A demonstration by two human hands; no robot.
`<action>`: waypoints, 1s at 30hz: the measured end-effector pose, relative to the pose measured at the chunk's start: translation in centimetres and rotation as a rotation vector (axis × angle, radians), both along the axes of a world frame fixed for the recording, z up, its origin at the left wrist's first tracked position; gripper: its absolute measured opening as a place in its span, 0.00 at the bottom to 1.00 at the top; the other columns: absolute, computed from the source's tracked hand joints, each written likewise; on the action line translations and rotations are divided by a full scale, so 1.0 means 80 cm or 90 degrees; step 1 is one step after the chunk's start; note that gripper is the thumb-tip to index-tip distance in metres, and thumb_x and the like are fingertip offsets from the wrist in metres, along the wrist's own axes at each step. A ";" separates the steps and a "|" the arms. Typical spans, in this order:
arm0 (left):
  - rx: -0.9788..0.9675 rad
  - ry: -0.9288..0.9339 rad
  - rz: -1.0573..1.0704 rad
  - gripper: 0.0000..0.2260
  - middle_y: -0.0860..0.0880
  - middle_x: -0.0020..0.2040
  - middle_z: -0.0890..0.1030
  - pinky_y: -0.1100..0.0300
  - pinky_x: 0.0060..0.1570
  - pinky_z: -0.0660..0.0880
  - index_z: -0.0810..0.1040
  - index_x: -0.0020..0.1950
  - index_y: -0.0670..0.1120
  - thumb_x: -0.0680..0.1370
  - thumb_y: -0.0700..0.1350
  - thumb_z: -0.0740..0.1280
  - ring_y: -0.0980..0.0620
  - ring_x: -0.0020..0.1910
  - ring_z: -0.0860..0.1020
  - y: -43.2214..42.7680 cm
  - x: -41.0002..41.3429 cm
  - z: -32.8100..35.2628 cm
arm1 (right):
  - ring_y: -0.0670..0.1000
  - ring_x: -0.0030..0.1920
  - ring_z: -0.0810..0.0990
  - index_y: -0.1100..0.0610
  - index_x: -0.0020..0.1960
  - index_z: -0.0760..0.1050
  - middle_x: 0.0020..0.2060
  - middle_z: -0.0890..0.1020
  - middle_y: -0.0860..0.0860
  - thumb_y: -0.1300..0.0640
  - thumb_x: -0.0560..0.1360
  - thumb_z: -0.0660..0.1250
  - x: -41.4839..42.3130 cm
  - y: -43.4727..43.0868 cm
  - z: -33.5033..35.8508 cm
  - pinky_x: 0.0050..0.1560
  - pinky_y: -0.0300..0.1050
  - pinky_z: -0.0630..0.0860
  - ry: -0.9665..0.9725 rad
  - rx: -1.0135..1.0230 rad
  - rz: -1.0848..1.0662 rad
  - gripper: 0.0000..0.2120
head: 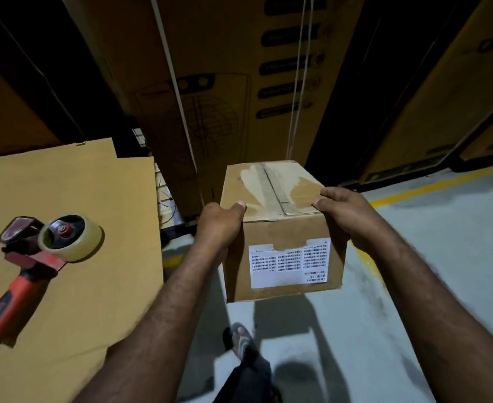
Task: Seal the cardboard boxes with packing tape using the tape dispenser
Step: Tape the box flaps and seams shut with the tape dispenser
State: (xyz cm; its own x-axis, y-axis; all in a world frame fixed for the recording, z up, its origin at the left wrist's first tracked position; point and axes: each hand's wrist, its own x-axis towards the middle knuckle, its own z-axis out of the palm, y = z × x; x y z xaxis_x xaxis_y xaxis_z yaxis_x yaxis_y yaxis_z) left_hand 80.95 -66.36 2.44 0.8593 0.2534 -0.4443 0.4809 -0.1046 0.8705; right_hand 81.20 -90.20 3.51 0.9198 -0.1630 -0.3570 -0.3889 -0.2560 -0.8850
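Note:
A small brown cardboard box (283,228) is held in the air in front of me, above the floor. Clear tape runs along its top seam, and a white barcode label is stuck on its near side. My left hand (220,225) grips the box's left side with the thumb on the top edge. My right hand (345,212) grips the right side, fingers curled over the top edge. A red tape dispenser (33,266) with a roll of clear tape lies on its side on a flat cardboard surface (88,301) at the left, apart from both hands.
Tall printed cartons (219,91) stand close behind the box, with more at the far right (448,91). The grey floor (442,257) carries a yellow line. My sandalled foot (240,341) shows below the box.

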 end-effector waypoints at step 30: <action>0.002 0.212 0.250 0.07 0.43 0.41 0.85 0.53 0.42 0.78 0.83 0.45 0.42 0.79 0.45 0.71 0.46 0.39 0.82 0.009 0.152 -0.396 | 0.57 0.27 0.81 0.67 0.45 0.80 0.32 0.82 0.61 0.65 0.71 0.73 0.235 0.015 -0.350 0.26 0.43 0.75 0.431 0.049 0.192 0.06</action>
